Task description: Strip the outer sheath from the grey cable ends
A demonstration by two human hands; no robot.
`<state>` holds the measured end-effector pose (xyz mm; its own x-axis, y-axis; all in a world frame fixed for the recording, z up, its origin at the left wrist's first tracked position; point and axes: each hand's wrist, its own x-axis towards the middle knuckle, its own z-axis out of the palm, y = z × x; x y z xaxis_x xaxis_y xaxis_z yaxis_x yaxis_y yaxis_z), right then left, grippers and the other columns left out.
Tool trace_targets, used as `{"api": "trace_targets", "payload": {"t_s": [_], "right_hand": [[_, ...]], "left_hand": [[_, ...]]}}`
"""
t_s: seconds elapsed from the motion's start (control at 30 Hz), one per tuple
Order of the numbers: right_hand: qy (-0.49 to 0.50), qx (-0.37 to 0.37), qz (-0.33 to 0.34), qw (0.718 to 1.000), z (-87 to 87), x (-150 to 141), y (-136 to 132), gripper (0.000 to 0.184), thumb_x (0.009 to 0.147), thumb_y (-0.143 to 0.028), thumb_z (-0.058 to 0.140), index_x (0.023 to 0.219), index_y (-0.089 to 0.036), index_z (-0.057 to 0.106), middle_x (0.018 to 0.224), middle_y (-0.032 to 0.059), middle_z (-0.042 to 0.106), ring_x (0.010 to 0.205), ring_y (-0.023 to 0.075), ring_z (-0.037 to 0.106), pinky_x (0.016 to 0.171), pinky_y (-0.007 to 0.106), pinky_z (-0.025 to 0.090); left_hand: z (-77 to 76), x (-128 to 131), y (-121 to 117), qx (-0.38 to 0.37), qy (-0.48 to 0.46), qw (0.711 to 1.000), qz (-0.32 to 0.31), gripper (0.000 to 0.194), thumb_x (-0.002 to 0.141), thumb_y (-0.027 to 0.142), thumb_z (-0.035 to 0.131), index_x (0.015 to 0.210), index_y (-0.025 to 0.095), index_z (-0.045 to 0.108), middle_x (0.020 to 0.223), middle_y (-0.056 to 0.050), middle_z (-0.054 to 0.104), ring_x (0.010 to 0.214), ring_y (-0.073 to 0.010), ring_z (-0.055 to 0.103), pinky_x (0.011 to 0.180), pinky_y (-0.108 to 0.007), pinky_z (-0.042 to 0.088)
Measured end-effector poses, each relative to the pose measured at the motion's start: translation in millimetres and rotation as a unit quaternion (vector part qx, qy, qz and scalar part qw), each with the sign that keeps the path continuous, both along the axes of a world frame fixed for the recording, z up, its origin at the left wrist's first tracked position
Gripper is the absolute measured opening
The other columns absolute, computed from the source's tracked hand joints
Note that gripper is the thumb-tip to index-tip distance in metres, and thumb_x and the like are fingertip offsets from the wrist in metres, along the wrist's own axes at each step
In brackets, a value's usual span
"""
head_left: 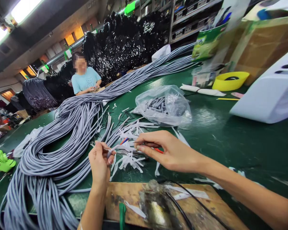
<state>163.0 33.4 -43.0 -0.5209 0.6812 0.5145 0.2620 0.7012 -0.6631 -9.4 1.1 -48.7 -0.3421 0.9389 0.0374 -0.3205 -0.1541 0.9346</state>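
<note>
My left hand (pixel 100 163) is closed on the end of a grey cable (pixel 109 152) whose stripped tip points right. My right hand (pixel 165 149) pinches the thin coloured wires (pixel 124 140) and white filler strands coming out of that cable end; a red bit shows under its fingers. Both hands hover over a heap of white paper-like strips (pixel 129 159) on the green table (pixel 218 140). A big bundle of grey cables (pixel 62 140) lies to the left and trails away toward the back.
A clear plastic bag (pixel 164 105) of short grey pieces lies behind the hands. A wooden board (pixel 172 204) sits at the near edge. A yellow bowl (pixel 230 81), cardboard box (pixel 266 41) and white device (pixel 268 92) stand right. A person in a light blue shirt (pixel 85 80) sits across.
</note>
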Motion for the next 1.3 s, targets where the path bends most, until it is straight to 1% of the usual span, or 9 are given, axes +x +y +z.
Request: {"api": "trace_targets", "payload": {"t_s": [0.23, 0.37, 0.5, 0.67, 0.8, 0.93, 1.0, 1.1, 1.3], "right_hand": [[0.041, -0.053, -0.1, 0.993, -7.7, -3.1, 9.0, 0.022, 0.076, -0.03, 0.044, 0.069, -0.016, 0.059, 0.065, 0.0045, 0.062, 0.056, 0.0114, 0.052, 0.051, 0.022, 0.039], [0.108, -0.105, -0.113, 0.982, -9.5, -7.5, 9.9, 0.025, 0.073, -0.038, 0.049, 0.074, -0.015, 0.06, 0.048, -0.0047, 0.04, 0.043, 0.0068, 0.032, 0.041, 0.021, 0.027], [0.132, -0.123, -0.091, 0.979, -11.0, -12.7, 7.2, 0.036, 0.069, -0.041, 0.056, 0.09, -0.012, 0.064, 0.044, -0.009, 0.027, 0.041, 0.0061, 0.024, 0.039, 0.021, 0.02], [0.062, -0.041, -0.107, 0.991, -15.2, -12.9, 6.8, 0.023, 0.077, -0.025, 0.049, 0.07, -0.013, 0.068, 0.054, 0.0013, 0.061, 0.046, 0.0085, 0.046, 0.045, 0.021, 0.032], [-0.024, 0.096, -0.115, 0.988, -20.8, -13.5, -0.1, 0.027, 0.081, -0.02, 0.045, 0.066, -0.015, 0.067, 0.053, 0.0017, 0.063, 0.045, 0.0094, 0.05, 0.047, 0.022, 0.032], [-0.063, 0.24, -0.118, 0.962, -21.2, -10.4, -6.4, 0.032, 0.083, -0.017, 0.04, 0.063, -0.015, 0.065, 0.053, 0.003, 0.061, 0.047, 0.0109, 0.051, 0.048, 0.024, 0.03], [-0.045, 0.205, -0.135, 0.968, -17.9, -5.2, -0.9, 0.03, 0.081, -0.017, 0.042, 0.063, -0.015, 0.065, 0.054, 0.0031, 0.062, 0.049, 0.0107, 0.051, 0.049, 0.023, 0.03], [0.0, 0.032, -0.13, 0.991, -11.7, 2.0, 15.1, 0.022, 0.075, -0.021, 0.049, 0.06, -0.014, 0.064, 0.054, 0.0013, 0.059, 0.05, 0.0095, 0.047, 0.05, 0.022, 0.032], [0.038, -0.168, 0.029, 0.985, -10.2, -12.9, 13.6, 0.028, 0.071, -0.033, 0.051, 0.05, -0.014, 0.052, 0.045, -0.0044, 0.038, 0.046, 0.007, 0.031, 0.044, 0.021, 0.026]], "left_hand": [[3.4, -5.0, -2.2, 0.022, -0.011, 0.994, -0.11, 0.041, 0.062, 0.045, 0.066, 0.054, 0.017, 0.037, 0.056, -0.006, 0.064, 0.042, -0.0074, 0.049, 0.043, -0.018, 0.035], [0.0, -6.3, -4.0, 0.028, 0.019, 0.993, -0.116, 0.028, 0.056, 0.018, 0.07, 0.066, 0.016, 0.044, 0.062, -0.001, 0.063, 0.049, -0.006, 0.051, 0.049, -0.016, 0.038], [-5.4, -5.5, -3.9, 0.031, 0.072, 0.986, -0.15, 0.024, 0.063, 0.018, 0.068, 0.07, 0.017, 0.045, 0.067, -0.001, 0.065, 0.052, -0.0067, 0.054, 0.052, -0.017, 0.041], [-9.7, -2.2, -3.8, 0.01, 0.2, 0.974, -0.107, 0.018, 0.067, 0.023, 0.066, 0.081, 0.013, 0.061, 0.065, -0.002, 0.065, 0.051, -0.009, 0.055, 0.051, -0.02, 0.044], [-16.4, 1.4, -4.2, 0.013, 0.33, 0.944, -0.012, 0.017, 0.071, 0.025, 0.062, 0.08, 0.012, 0.069, 0.07, -0.007, 0.068, 0.055, -0.0129, 0.057, 0.053, -0.024, 0.046], [-19.9, 4.9, -6.5, 0.098, 0.481, 0.871, 0.028, 0.014, 0.072, 0.017, 0.059, 0.078, 0.017, 0.072, 0.067, -0.006, 0.067, 0.056, -0.0142, 0.056, 0.054, -0.025, 0.044], [-17.8, 6.2, -8.7, 0.145, 0.514, 0.845, -0.017, 0.019, 0.073, 0.012, 0.057, 0.08, 0.019, 0.073, 0.067, -0.006, 0.067, 0.058, -0.0149, 0.057, 0.056, -0.025, 0.045], [-12.9, 5.6, -11.0, 0.179, 0.486, 0.853, -0.069, 0.018, 0.072, 0.012, 0.058, 0.08, 0.02, 0.073, 0.071, -0.006, 0.068, 0.063, -0.0158, 0.06, 0.06, -0.026, 0.046], [-14.2, -3.6, -3.8, 0.126, 0.37, 0.917, 0.074, 0.013, 0.073, 0.021, 0.06, 0.078, 0.017, 0.071, 0.065, -0.004, 0.064, 0.057, -0.0133, 0.056, 0.054, -0.023, 0.044]]}}
